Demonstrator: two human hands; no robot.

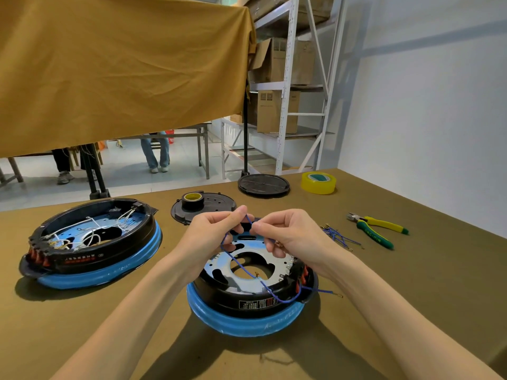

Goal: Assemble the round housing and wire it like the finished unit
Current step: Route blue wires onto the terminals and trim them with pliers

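Housing [252,292] sits at 6 o'clock under my hands; fingers of both left hand [212,233] and right hand [285,234] pinch the blue wire [241,266], trailing toward 5 o'clock.

Bright, even indoor light from above. Soft dark shadows on the table [411,283] beneath both forearms and left of each housing. Mild glare on metal plate [247,256]. Wide-angle bending at edges; sharp throughout.

two bare forearms, no sleeves, left hand [211,231], right hand [285,231], short nails
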